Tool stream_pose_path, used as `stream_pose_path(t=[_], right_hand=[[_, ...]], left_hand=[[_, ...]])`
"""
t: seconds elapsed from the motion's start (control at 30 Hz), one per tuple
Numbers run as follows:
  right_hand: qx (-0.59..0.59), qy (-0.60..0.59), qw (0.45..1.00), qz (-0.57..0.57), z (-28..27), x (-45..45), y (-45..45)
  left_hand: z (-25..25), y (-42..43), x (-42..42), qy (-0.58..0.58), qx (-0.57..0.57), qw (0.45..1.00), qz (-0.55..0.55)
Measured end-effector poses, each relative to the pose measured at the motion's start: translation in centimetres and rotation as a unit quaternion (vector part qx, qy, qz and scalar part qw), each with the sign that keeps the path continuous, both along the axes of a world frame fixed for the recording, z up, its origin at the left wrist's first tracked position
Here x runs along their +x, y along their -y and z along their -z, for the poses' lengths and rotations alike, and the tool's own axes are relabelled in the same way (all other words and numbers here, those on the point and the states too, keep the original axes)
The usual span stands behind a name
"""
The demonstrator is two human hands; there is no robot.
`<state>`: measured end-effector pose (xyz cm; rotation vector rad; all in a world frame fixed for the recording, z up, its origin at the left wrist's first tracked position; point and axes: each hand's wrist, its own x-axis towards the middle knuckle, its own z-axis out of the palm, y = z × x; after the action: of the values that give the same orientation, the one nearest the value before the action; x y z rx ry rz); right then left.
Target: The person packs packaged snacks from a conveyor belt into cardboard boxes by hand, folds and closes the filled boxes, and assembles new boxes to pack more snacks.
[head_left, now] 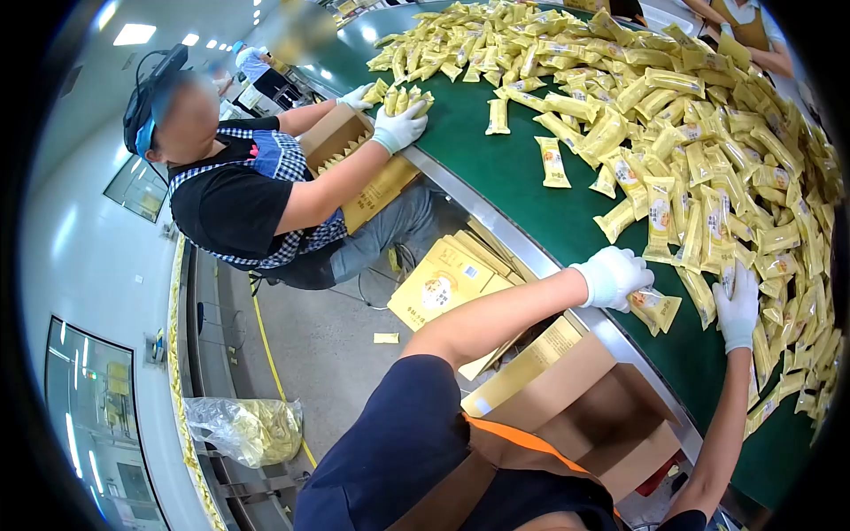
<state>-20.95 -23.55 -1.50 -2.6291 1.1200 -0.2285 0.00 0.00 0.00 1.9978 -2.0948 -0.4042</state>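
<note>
My left hand (611, 278), in a white glove, is closed over a yellow snack packet (655, 310) just above the green belt. The packet sticks out beyond the fingers on the far side. My right hand (737, 306), also gloved in white, reaches into the near edge of the packet pile (699, 168). Its fingers are around a yellow packet (727, 268) there, and part of the grip is hidden. In front of my body an open cardboard box (567, 380) stands below the belt's edge.
The green belt (522, 203) has a metal edge running between me and the pile. A co-worker (257, 177) on the left holds several packets over a part-filled box (329, 133). Flattened yellow cartons (443, 279) stand between us. A plastic bag (252, 431) is at lower left.
</note>
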Motion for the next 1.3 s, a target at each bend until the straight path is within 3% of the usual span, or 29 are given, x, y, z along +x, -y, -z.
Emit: stream_pose_path(t=[0.07, 0.17, 0.2, 0.23, 0.4, 0.5, 0.6, 0.7, 0.83, 0.97, 1.03, 1.1, 1.13, 1.17, 1.2, 1.23, 1.3], right_hand=[[0.021, 0.033, 0.999, 0.007, 0.4, -0.5, 0.1], [0.081, 0.206, 0.973, -0.067, 4.9, 0.4, -0.3], [0.112, 0.221, 0.965, -0.085, 3.9, 1.1, -2.0], [0.019, 0.128, 0.985, -0.113, 3.8, 1.5, -3.3], [0.184, 0.057, 0.98, -0.058, -1.3, 1.5, -6.3], [0.195, 0.078, 0.972, -0.101, -1.6, -0.4, -7.5], [0.159, 0.025, 0.979, -0.125, -1.5, -3.5, -7.1], [0.319, 0.101, 0.937, -0.105, -0.8, -8.7, -5.7], [0.233, 0.077, 0.961, -0.13, -1.6, -12.3, -5.5], [0.102, 0.124, 0.98, -0.117, -4.9, -9.3, -8.2], [0.038, 0.147, 0.983, -0.105, -2.9, -7.7, -8.8], [0.005, 0.01, 0.998, -0.061, -1.2, -6.2, -9.8], [-0.065, -0.008, 0.996, -0.055, -0.4, -6.0, -10.0], [-0.04, -0.058, 0.996, -0.051, -0.3, -5.8, -9.8], [-0.219, 0.068, 0.967, -0.114, 0.6, -5.9, -11.0], [-0.131, 0.053, 0.987, -0.077, 0.7, -7.0, -11.2], [-0.132, 0.083, 0.987, -0.047, -1.0, -6.5, -12.7]], left_hand=[[0.0, -0.1, -0.2, 0.0, -0.011, 1.0, -0.005], [0.7, -0.2, 0.6, 0.013, -0.003, 1.0, -0.002], [0.5, 0.1, 0.6, 0.015, 0.002, 1.0, -0.002], [0.2, 0.2, 0.5, 0.02, 0.007, 1.0, -0.004], [0.0, 0.2, 0.0, 0.009, 0.009, 1.0, -0.015], [0.6, 0.1, 0.0, 0.0, -0.006, 1.0, -0.015], [0.6, 0.0, 0.0, 0.015, 0.007, 1.0, 0.0], [0.1, -1.0, 0.2, 0.003, 0.042, 0.999, -0.031], [1.1, -2.1, 0.8, 0.021, 0.035, 0.998, -0.055], [1.8, -1.9, 1.2, 0.029, -0.002, 0.998, -0.057], [1.4, -2.6, 0.9, 0.026, -0.025, 0.998, -0.059], [0.4, -3.5, 0.5, 0.022, -0.056, 0.996, -0.064], [0.6, -3.6, 0.2, 0.023, -0.078, 0.994, -0.071], [0.3, -3.8, 0.0, 0.015, -0.083, 0.994, -0.075], [-0.8, -4.3, -0.3, -0.016, -0.077, 0.995, -0.068], [-2.0, -4.4, -0.3, -0.029, -0.058, 0.997, -0.041], [0.1, -4.1, 0.6, -0.041, -0.097, 0.994, -0.01]])
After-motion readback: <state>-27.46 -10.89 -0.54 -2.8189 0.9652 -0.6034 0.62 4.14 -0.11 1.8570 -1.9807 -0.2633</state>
